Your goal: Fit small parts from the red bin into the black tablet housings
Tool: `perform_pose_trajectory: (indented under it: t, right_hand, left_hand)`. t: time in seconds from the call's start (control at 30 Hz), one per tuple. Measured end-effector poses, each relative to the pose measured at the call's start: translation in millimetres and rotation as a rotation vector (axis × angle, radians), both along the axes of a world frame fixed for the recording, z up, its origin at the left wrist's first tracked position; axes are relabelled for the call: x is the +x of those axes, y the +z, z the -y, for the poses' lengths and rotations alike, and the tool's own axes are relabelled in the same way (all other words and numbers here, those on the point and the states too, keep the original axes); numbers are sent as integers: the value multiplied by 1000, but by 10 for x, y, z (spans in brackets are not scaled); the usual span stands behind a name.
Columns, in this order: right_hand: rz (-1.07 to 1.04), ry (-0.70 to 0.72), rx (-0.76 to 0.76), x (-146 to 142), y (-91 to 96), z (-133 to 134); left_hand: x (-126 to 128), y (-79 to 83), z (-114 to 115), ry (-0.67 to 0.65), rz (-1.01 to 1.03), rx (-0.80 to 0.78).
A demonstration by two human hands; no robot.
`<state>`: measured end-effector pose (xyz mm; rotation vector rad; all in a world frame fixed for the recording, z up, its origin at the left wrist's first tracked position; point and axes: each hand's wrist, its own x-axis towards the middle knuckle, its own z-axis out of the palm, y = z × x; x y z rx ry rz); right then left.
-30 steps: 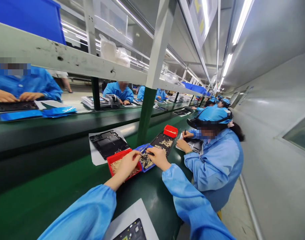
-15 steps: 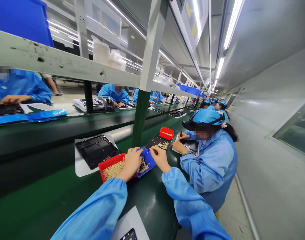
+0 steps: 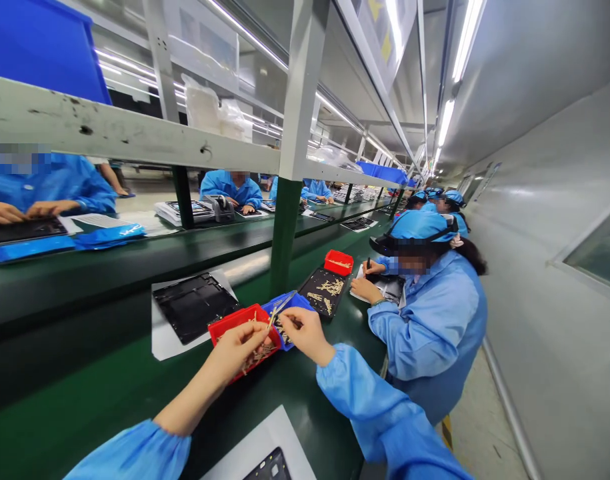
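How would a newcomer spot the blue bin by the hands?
Find the white-and-green post. Just nearer the camera, the red bin under the left hand has the blue bin at its right. Its blue walls set it apart from that red bin and the black tray.

The green bench (image 3: 317,393) bears red (image 3: 215,331) and blue bins (image 3: 301,301), seemingly paper (image 3: 265,437).

I'm on a factory assembly line: my long dark-green table (image 3: 109,380) runs far ahead, people (image 3: 399,333) in blue smocks (image 3: 439,333) and caps (image 3: 419,225) work along its right side, and white tube lights (image 3: 468,41) stretch overhead.
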<state>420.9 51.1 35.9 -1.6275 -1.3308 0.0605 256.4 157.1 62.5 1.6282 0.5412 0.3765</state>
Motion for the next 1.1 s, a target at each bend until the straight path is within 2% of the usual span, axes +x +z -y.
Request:
perform_pose_trajectory:
  t: [0.17,0.27,0.33,0.47,0.63,0.87,1.1]
  right_hand:
    - [-253,146,-30,-280,27,-59]
    - [-427,174,-33,-361,27,-70]
    - [-461,178,-40,-381,16,-73]
    - [-392,203,-47,-398,-6,-53]
    - [-297,186,-57,-447,-22,-10]
    - [-76,165,-1,-439,-82,-8]
    - [-57,155,62,-438,-135,-5]
  left_hand:
    - [-186,-41,73,21,-20,64]
    - [-226,-111,105,48,-34,131]
    - [-255,-149,119,107,-37,208]
    - [-328,-190,133,262,-3,431]
    - [-352,-242,122,232,59,644]
    - [-321,-271,54,194,69,783]
    - [-352,-310,12,249,131,875]
